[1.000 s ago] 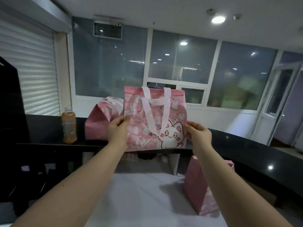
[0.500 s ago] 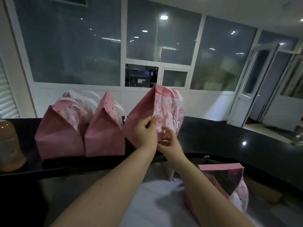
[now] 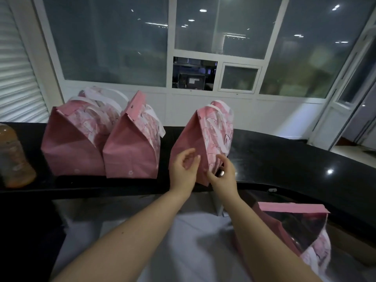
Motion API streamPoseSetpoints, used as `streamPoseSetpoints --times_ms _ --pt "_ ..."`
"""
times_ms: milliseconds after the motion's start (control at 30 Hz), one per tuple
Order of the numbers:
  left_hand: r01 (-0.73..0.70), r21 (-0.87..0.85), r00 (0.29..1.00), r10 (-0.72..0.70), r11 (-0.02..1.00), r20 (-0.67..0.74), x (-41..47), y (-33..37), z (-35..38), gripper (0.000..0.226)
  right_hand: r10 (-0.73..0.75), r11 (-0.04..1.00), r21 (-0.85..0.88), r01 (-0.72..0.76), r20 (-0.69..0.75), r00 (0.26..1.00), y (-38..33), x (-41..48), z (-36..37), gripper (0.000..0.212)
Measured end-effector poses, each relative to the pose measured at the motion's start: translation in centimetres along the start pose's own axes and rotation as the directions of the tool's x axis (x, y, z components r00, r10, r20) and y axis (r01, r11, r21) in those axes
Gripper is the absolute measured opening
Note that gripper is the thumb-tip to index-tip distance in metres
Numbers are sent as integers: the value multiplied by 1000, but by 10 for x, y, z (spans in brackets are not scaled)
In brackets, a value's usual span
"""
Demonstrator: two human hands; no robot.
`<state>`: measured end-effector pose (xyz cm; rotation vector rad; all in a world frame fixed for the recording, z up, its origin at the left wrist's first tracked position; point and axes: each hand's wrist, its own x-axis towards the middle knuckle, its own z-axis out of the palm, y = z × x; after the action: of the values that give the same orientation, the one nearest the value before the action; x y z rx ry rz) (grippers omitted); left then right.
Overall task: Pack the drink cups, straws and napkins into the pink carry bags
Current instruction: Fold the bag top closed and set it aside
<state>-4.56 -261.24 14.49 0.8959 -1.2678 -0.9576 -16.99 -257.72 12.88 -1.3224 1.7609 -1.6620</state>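
Note:
Three closed pink carry bags stand in a row on the black counter [image 3: 284, 159]: one at the left [image 3: 71, 147], one in the middle [image 3: 130, 151], and a third [image 3: 195, 139] at the right, side-on to me. My left hand [image 3: 184, 171] and my right hand [image 3: 220, 174] hover at that third bag's near bottom corner with fingers loosely apart, holding nothing. An open pink bag [image 3: 295, 226] stands on the lower white table at the right. No cups, straws or napkins show.
An orange drink bottle [image 3: 14, 157] stands on the counter's far left. A white-covered table [image 3: 183, 251] lies below the counter, under my arms. Large windows and a door fill the wall behind.
The bag I held up facing me has been turned side-on and set down on the counter beside the other two. Both hands have let go of it.

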Motion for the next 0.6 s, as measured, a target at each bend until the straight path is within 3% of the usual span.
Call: streamPoseSetpoints --times_ms 100,233,300,400,600 --pt "-85 204 988 110 975 -112 7 -8 -21 38 -34 999 9 35 -50 998 -2 2 2 61" --pt "-76 328 996 90 941 -25 14 -15 -29 60 -42 998 -44 41 -18 999 -5 4 2 50" --pt "-12 333 999 24 943 -31 17 -14 -28 55 -37 999 -30 37 -7 999 -5 5 -2 45" --pt "41 291 997 -22 956 -68 16 -9 -30 30 -25 999 25 24 53 998 -5 7 -9 41" --pt "-22 331 980 87 943 -181 0 -11 -48 20 -16 996 85 2 168 986 -10 13 -3 46"
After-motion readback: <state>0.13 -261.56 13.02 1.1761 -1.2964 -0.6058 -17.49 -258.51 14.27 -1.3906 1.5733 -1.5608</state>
